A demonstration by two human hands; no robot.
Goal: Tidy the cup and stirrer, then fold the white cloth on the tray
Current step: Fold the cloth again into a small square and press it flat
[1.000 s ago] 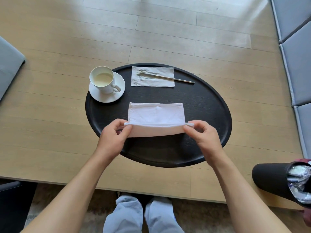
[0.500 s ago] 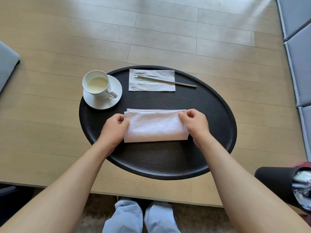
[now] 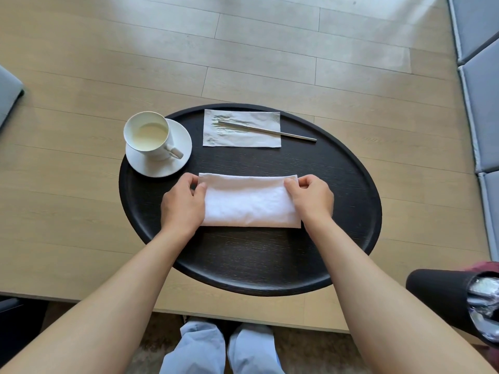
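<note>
— Count first: we see one black oval tray point(image 3: 351, 211) on the wooden surface point(image 3: 67, 211), and on it one white cloth point(image 3: 248, 203), one cup point(image 3: 147, 134) on one saucer point(image 3: 178, 147), one metal stirrer point(image 3: 270, 130) and one grey napkin point(image 3: 243, 136).

— Agreed. The stirrer lies across the napkin, its right end out past the napkin's edge onto the tray. The cup holds a pale liquid and its handle points toward the cloth. Any writing?

— We can read none; no brand or label shows on the cup, cloth or napkin.

— And the cloth against our hands?

— It lies flat as a folded rectangle near the middle of the tray, just in front of the saucer and napkin. Our left hand point(image 3: 183, 203) covers its left end and our right hand point(image 3: 310, 198) its right end, so the cloth spans between the two.

— The grip?

— On each side the fingertips curl at the far corner, thumb on top of the fabric, pinching the upper layer at that corner. Both hands rest on the cloth, wrists over its near corners.

— Elsewhere we count one black cylindrical object point(image 3: 445, 298) at the surface's near right edge, with something shiny inside; we cannot tell what it is.
</note>
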